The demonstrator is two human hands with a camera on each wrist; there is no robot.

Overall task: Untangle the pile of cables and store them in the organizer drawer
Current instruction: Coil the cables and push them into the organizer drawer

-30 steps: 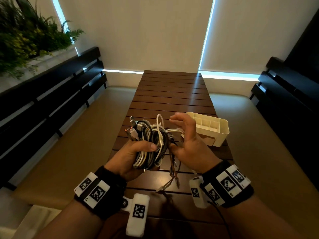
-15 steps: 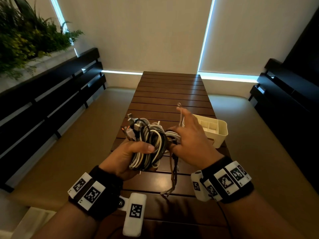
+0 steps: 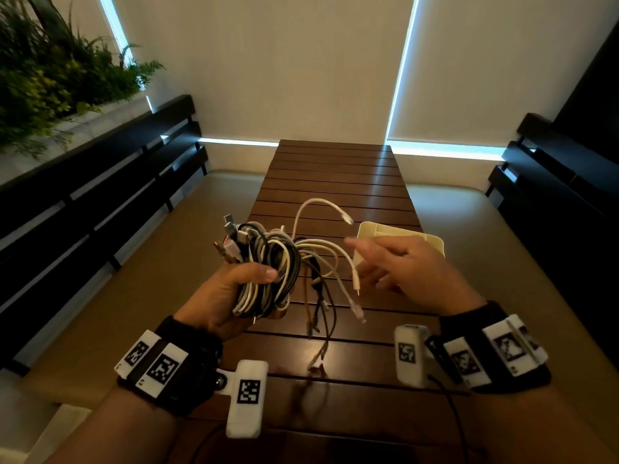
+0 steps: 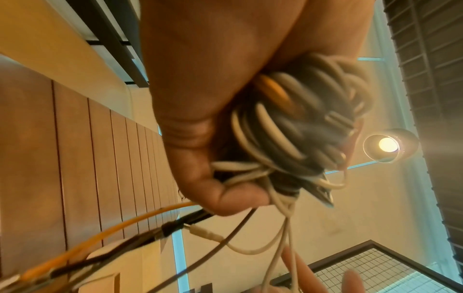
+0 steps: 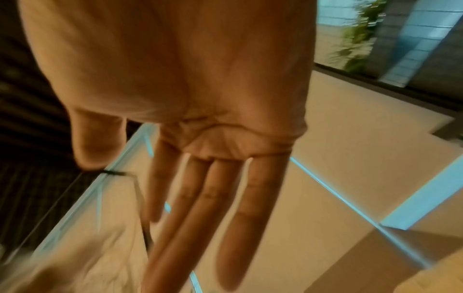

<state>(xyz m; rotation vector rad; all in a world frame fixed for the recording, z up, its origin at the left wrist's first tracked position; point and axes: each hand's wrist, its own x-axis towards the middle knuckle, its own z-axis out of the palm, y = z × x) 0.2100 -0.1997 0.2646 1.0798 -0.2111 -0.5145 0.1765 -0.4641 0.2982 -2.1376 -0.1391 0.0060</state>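
My left hand [image 3: 234,289] grips a tangled bundle of white, grey, black and orange cables [image 3: 268,266] above the near part of the wooden table [image 3: 335,182]. Loose ends hang from the bundle, and one white cable [image 3: 318,204] arcs up and to the right. The left wrist view shows the same cable bundle [image 4: 295,123] held in my left hand [image 4: 213,138]. My right hand [image 3: 398,262] hovers to the right of the bundle with straight fingers, holding nothing. Its flat palm fills the right wrist view, right hand [image 5: 200,158]. The cream organizer drawer [image 3: 432,239] sits behind it, mostly hidden.
Dark slatted benches [image 3: 100,182] run along both sides of the table over tan cushions [image 3: 134,283]. Plants [image 3: 50,75] stand at the upper left. The far half of the table is bare wood.
My right hand has let go of the bundle, moved right and straightened its fingers. A white cable end now sticks up free, and more loose ends hang from the bundle.
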